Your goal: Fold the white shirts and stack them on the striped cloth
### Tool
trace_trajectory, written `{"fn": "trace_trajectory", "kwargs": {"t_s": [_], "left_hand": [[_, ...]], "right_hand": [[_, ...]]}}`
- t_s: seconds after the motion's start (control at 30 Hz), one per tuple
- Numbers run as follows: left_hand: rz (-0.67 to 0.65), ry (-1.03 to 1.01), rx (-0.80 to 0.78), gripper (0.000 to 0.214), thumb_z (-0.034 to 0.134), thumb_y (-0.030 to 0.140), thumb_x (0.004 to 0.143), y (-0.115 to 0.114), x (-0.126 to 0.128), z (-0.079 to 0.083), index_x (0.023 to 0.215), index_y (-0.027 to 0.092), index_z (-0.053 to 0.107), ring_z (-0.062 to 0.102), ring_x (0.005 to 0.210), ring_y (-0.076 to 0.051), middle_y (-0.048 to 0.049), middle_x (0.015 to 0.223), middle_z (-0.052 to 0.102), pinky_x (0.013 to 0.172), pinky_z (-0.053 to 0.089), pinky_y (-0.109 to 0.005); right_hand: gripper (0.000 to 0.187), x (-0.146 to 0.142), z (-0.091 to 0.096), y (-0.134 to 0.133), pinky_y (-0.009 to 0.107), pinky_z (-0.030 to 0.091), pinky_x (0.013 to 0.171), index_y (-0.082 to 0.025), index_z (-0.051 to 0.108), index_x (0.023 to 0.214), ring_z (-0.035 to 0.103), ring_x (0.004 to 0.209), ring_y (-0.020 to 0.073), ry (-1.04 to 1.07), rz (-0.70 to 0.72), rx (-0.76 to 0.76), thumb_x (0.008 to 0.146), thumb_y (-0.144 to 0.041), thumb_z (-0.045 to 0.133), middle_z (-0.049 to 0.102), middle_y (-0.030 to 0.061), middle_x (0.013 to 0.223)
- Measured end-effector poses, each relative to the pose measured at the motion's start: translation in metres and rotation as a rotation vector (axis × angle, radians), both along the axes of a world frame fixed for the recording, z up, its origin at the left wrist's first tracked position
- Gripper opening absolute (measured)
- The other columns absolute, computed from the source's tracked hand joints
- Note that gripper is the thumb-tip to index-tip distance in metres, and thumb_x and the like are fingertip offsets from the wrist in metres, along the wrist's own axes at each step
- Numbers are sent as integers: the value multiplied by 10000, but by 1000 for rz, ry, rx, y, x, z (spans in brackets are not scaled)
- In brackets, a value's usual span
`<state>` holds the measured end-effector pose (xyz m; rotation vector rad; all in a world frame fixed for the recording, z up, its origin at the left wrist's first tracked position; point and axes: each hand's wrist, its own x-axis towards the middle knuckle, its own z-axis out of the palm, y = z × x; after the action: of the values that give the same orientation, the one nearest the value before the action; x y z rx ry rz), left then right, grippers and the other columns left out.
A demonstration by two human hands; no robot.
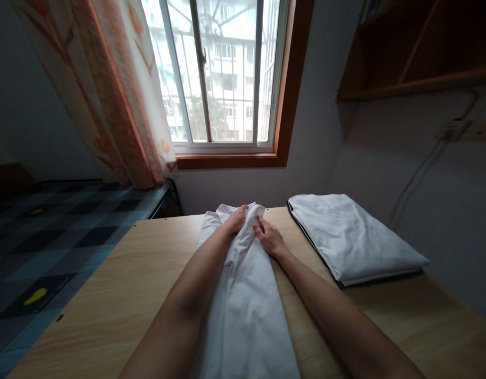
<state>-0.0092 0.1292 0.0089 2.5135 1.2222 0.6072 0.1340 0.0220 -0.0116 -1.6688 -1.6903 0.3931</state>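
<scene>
A long strip of white cloth [254, 310], folded lengthwise and creased, runs from the near edge of the view to the far side of the wooden table [160, 273]. At its far end my left hand [237, 220] rests on top with bent fingers closed on a fold. My right hand [270, 238] grips the right edge of the same end, thumb and fingers closed on the fabric. The two hands are close together, with a raised, bunched fold between them. Some of the left fingertips are hidden in the cloth. Whether the cloth is a garment, I cannot tell.
A folded white cloth bundle [353, 237] with a dark underside lies at the table's right. To the left is a bed with a checked cover [69, 237]. A window [227, 79], a curtain [120, 95], a shelf [416, 79] and a hanging cable [418, 171] are around the table.
</scene>
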Motion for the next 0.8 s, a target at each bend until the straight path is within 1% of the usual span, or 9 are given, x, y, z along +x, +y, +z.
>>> {"fn": "trace_trajectory", "kwargs": {"t_s": [0.03,0.1,0.23,0.3,0.37,0.47,0.57,0.7,0.8], "left_hand": [[-12,2,16,604,664,322,804,-1,0,0,1329,142,423,594,1116,-237,-141,1280,588,949,466,-321],[0,47,66,592,616,320,844,-4,2,1,1363,166,376,585,1115,-235,-131,1291,561,935,468,-323],[164,243,206,390,355,206,967,-10,9,5,1354,166,393,609,1006,-244,-146,1226,548,836,467,-326],[226,283,296,369,267,152,974,-13,12,7,1292,148,454,587,1029,-273,-170,1208,543,859,445,-370],[232,293,397,342,271,139,965,-14,12,10,1200,142,519,557,1070,-302,-182,1172,558,908,416,-426],[197,294,515,246,397,153,915,-10,9,18,1079,150,582,559,1069,-315,-168,1095,606,929,403,-454],[284,208,458,203,502,181,843,-4,6,26,1012,165,613,616,989,-291,-130,1012,667,867,448,-398],[462,-5,272,275,560,276,813,3,6,33,1075,208,609,674,876,-242,-65,922,721,791,487,-326],[449,-36,257,287,577,277,794,2,5,35,1070,214,619,686,867,-234,-52,893,733,799,493,-316]], "right_hand": [[534,0,0,0,394,381,1039,-220,464,1414,541,1242,265,-2,-2,0,953,-478,392,568,94,1374],[532,0,-1,0,389,381,1039,-228,461,1417,542,1242,261,-12,-3,2,954,-482,388,574,87,1369],[528,0,-1,0,385,383,1033,-223,472,1408,550,1230,264,-41,-1,8,955,-482,389,591,89,1349],[529,0,0,0,379,381,1031,-213,474,1406,552,1224,261,-54,-2,5,957,-480,387,595,92,1342],[527,0,0,0,367,377,1029,-220,461,1414,554,1220,251,-73,0,2,960,-477,386,591,81,1350],[537,-1,1,0,358,369,1028,-232,417,1442,544,1229,243,-111,11,7,960,-469,394,572,68,1373],[587,-3,0,0,372,362,1025,-214,361,1475,539,1227,255,-160,4,-1,953,-479,410,573,91,1368],[674,-4,-1,-2,391,343,1040,-178,285,1510,513,1249,269,-209,10,-12,940,-508,427,544,126,1389],[684,-4,-1,0,410,322,1061,-203,273,1517,474,1284,275,-231,30,-27,935,-527,429,501,122,1428]]}}
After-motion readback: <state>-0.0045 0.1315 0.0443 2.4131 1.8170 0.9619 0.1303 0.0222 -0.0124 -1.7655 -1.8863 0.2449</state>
